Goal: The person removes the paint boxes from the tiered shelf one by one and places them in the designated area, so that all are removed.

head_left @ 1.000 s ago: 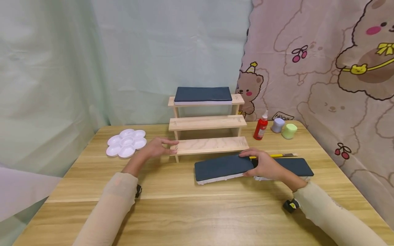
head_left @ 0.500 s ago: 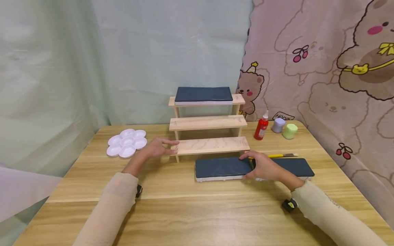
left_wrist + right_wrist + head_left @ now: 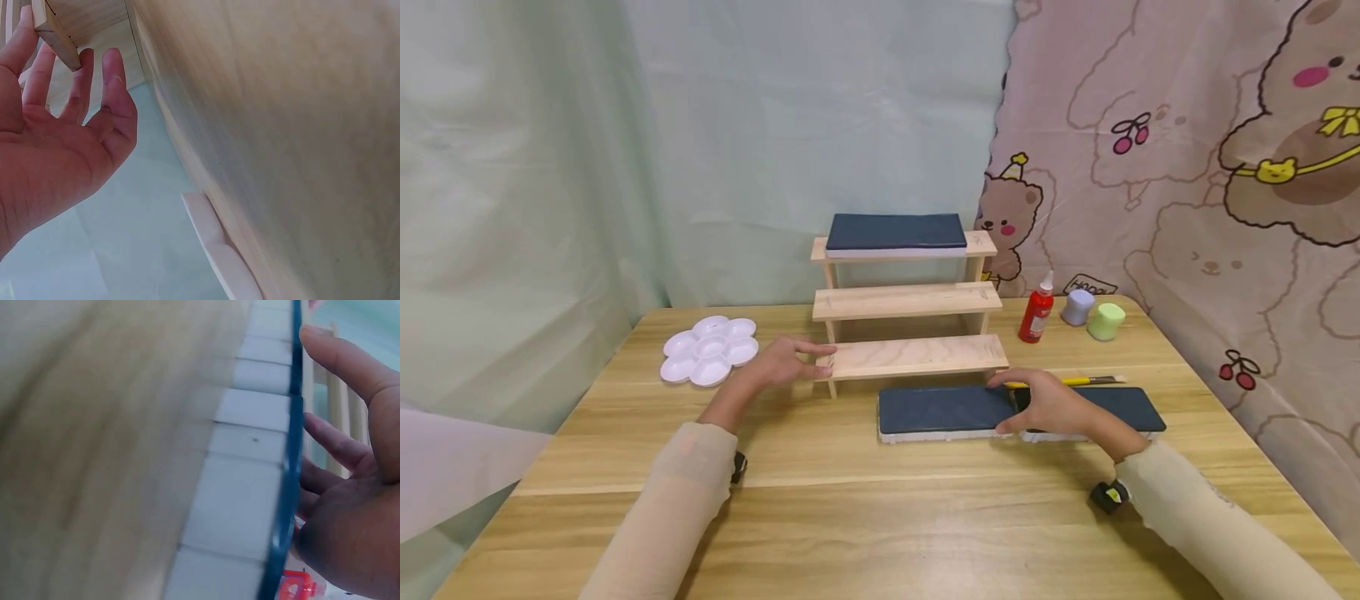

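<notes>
My left hand (image 3: 782,360) pinches the left end of the lowest shelf on a three-step wooden rack (image 3: 917,354). In the left wrist view the end of that board (image 3: 57,36) sits between thumb and fingers. My right hand (image 3: 1054,407) spans the right end of a long white box with a dark blue lid (image 3: 943,412), thumb at its front edge and fingers at its back. This box lies flat on the table before the rack. A second such box (image 3: 1116,407) adjoins it on the right, partly behind my hand. Another box (image 3: 897,232) rests on the top shelf.
A white flower-shaped palette (image 3: 709,350) lies left of the rack. At the right stand a red bottle (image 3: 1036,313), a lilac jar (image 3: 1078,307) and a green jar (image 3: 1106,322). A yellow-handled brush (image 3: 1084,381) lies behind the boxes. Curtains hang behind the table (image 3: 865,517).
The box under my right hand has turned from slanted to parallel with the rack, its front edge swinging back, then shifted slightly right. My left hand stays on the shelf.
</notes>
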